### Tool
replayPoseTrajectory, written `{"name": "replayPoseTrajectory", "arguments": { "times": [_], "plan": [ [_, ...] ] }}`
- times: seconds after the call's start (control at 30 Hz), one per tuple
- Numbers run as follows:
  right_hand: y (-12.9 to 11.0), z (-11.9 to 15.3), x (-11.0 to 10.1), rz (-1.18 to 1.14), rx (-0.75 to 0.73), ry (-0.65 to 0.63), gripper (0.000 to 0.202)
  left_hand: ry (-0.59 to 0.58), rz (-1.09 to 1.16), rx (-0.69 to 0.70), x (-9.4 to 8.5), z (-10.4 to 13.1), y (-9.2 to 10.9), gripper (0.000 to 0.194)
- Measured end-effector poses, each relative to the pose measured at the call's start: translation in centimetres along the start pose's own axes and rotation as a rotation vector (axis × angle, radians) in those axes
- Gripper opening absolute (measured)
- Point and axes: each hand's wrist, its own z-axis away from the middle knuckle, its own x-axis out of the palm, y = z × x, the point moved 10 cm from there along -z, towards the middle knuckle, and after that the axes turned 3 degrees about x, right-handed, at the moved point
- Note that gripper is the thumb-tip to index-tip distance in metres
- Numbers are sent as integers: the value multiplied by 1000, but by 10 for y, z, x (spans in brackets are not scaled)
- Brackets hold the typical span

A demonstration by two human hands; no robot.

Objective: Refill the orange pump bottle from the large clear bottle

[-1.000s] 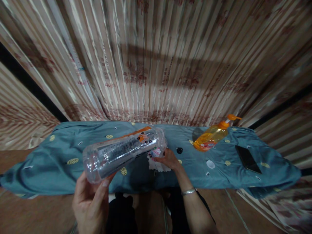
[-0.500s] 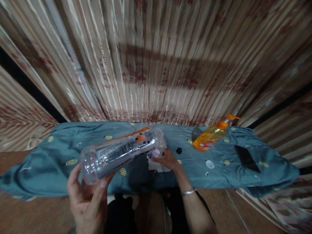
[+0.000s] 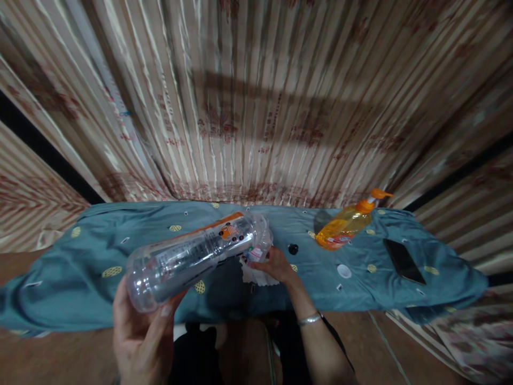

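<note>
My left hand (image 3: pixel 144 331) is closed around the base of a large clear plastic bottle (image 3: pixel 196 256), which lies tilted in the air with its narrower end up and to the right. The bottle has a silver and orange label with a small cartoon vehicle. At that far end, my right hand (image 3: pixel 276 266) has its fingers closed on a small pink-and-white piece (image 3: pixel 256 254), partly hidden behind the bottle, so its kind does not show. Below those fingers is a white cloth or tissue with a wavy edge (image 3: pixel 258 276).
A pump bottle of orange liquid (image 3: pixel 339 230) leans on the teal patterned cloth (image 3: pixel 320 291). Near it are a small black cap (image 3: pixel 293 249), a white disc (image 3: pixel 344 271) and a dark phone (image 3: pixel 404 261). A striped curtain (image 3: pixel 256 107) hangs behind.
The large bottle's base has shifted slightly left and down with my left hand. My right hand stays nearly in place, and the whole view has moved a little.
</note>
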Motion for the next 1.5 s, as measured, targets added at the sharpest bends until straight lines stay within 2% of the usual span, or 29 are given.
{"name": "replayPoseTrajectory", "arguments": {
  "times": [0.13, 0.23, 0.43, 0.63, 0.77, 0.9, 1.07, 1.23, 1.37, 1.5],
  "plan": [
    [-1, 0, 2, -26, -18, -16, 37, 15, -4, -56, -1, 1, -4, 87],
    [-1, 0, 2, -17, -16, -19, 36, 23, -1, -49, -3, 1, -3, 90],
    [4, -2, 1, -49, -10, -1, 41, -37, -35, -48, -11, -1, -12, 96],
    [5, -3, 0, -46, 13, 7, 42, -78, -46, -81, -10, 3, -19, 106],
    [1, -1, -4, -7, 20, 22, 40, -91, -52, -73, -14, 0, -23, 97],
    [-4, 0, -4, 22, 5, 4, 32, -94, -51, -102, -22, -7, -34, 100],
    [-7, -1, -6, 10, -23, 29, 31, -127, 0, -119, -15, -4, -32, 88],
    [-6, -2, -4, 26, -40, 22, 35, -117, 13, -137, -12, -1, -27, 92],
    [-6, -2, -1, 45, -55, 26, 38, -170, 49, -197, -7, 1, -31, 80],
    [-6, -2, -2, 30, -79, 39, 39, -185, 52, -195, -6, 2, -29, 73]
  ]
}}
